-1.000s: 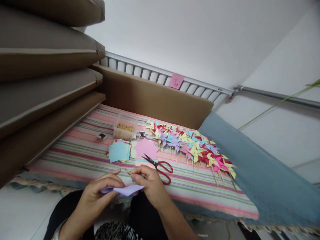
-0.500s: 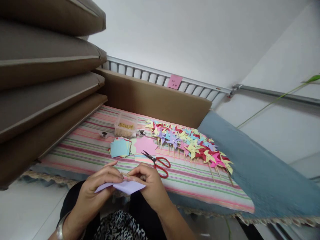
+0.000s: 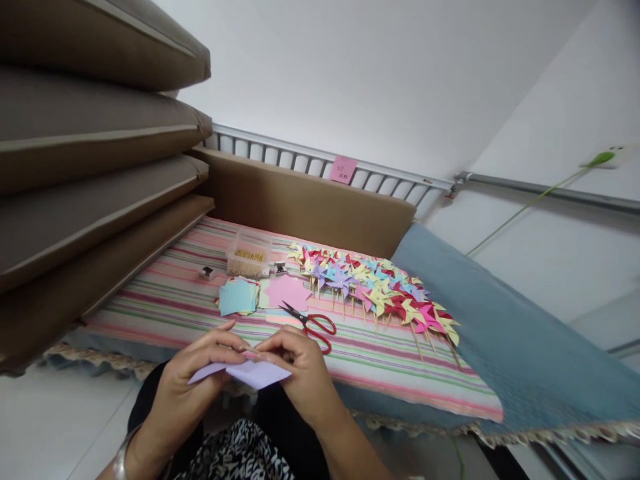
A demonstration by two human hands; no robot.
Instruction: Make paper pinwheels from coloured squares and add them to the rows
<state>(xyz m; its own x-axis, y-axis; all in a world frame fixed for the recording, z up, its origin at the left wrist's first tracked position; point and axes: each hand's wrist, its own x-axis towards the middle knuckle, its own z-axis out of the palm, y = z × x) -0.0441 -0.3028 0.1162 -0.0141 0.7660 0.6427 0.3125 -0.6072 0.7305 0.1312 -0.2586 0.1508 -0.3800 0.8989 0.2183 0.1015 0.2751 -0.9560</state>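
In the head view, just in front of the near edge of the striped pink, white and green cloth (image 3: 400, 377), the left hand (image 3: 183, 383) and right hand (image 3: 295, 367) pinch a folded lilac paper sheet (image 3: 257, 375), fingers drawn narrow. Toward the cloth's right and back edges lie many multicoloured paper pinwheels on wooden sticks (image 3: 381, 295), seemingly done, whereas the held sheet looks part-way. Left of them, pale blue paper squares (image 3: 237, 297) and pink zigzag-edged paper (image 3: 286, 292) lie flat, apparently unworked.

Scissors (image 3: 305, 321) just beyond right hand (image 3: 303, 367), free cloth (image 3: 400, 373) rightward
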